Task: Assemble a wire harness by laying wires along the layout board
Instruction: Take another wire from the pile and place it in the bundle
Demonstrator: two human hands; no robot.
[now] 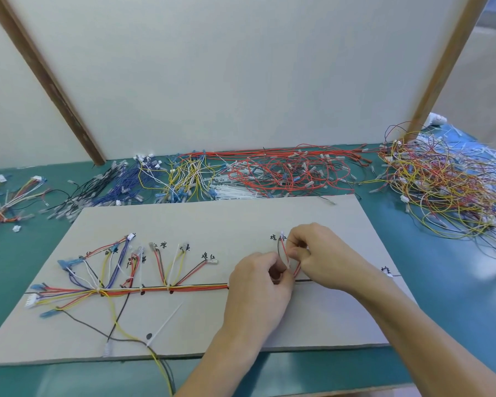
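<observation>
Wires on the layout board (312,316), that's what I'm working: a red and dark pair (282,249) rises from the trunk line up toward its handwritten label (277,237) near the board's far right side. I'm keeping that pair standing off the main run because it's a branch, and the label marks where its end belongs.

My left hand (259,285) sits right on the trunk, fingers curled in, pinching the pair where it leaves the bundle. That pins the junction so the branch doesn't drag the rest sideways. My right hand (312,250) is just beside it, touching fingertip to fingertip, thumb and forefinger closed on the red strand a little higher up. What else sits between those fingertips is too small to tell.

Off to the left, the main bundle (155,289) already lies flat along the drawn black line, with several branches fanned up to their own labels and a white connector (30,300) at the far left end. A loose white cable tie (166,322) lies on the board below the trunk, near at hand for binding, I'd judge.

Behind the board, stock wires are heaped by colour on the green tabletop (430,282): red loops (287,170) in the middle, a mixed tangle (447,184) to the right.
</observation>
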